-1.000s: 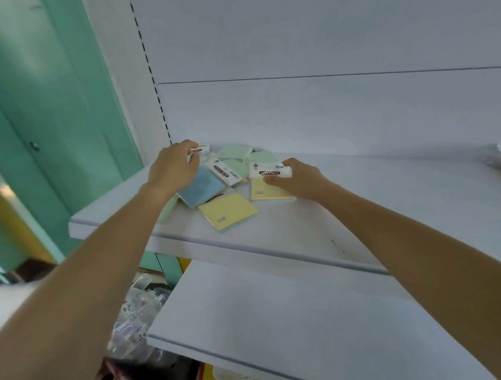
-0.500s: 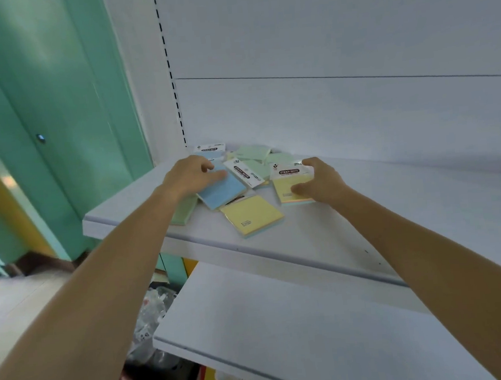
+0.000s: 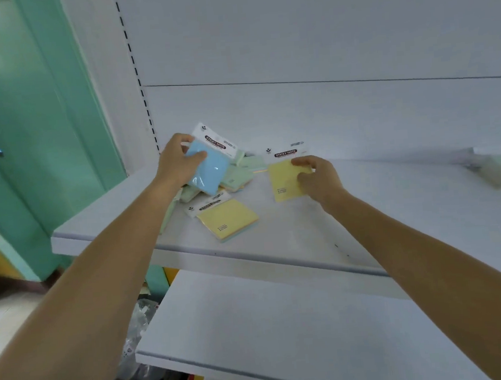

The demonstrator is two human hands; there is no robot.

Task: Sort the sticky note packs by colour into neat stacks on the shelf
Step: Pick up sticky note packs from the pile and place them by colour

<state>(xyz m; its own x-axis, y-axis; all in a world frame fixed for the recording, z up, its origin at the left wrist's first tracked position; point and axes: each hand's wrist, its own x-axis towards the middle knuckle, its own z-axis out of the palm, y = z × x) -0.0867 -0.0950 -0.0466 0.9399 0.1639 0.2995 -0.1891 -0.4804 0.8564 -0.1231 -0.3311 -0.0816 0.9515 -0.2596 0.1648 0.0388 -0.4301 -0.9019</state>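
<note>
I see the left hand (image 3: 178,165) closed on a blue pack (image 3: 210,170), thumb across its face and fingers behind, lifted clear of the white shelf (image 3: 394,208). The pack's long axis tilts, its white header card toward about 1 o'clock and its bottom corner toward 7. The card bears a black band reading STICKY NOTE; the blue pad under it is square and wrapped in glossy film that catches the light.

The right hand (image 3: 317,178) grips a yellow pack (image 3: 286,181) by its right edge, thumb on top. This one stands nearly upright to my view, header card at 12 o'clock and leaning slightly right, pale matte yellow with small print near its lower left corner. I cannot tell whether its bottom edge touches the shelf.

A second yellow pack (image 3: 227,218) lies flat on the shelf at about 5 o'clock from the blue one, its card pointing to 10 o'clock, a bluish layer showing beneath its edge. Between the hands, toward the back panel, a loose heap of green packs (image 3: 242,172) overlaps at mixed angles. The shelf is smooth painted board with a rounded front lip.
</note>
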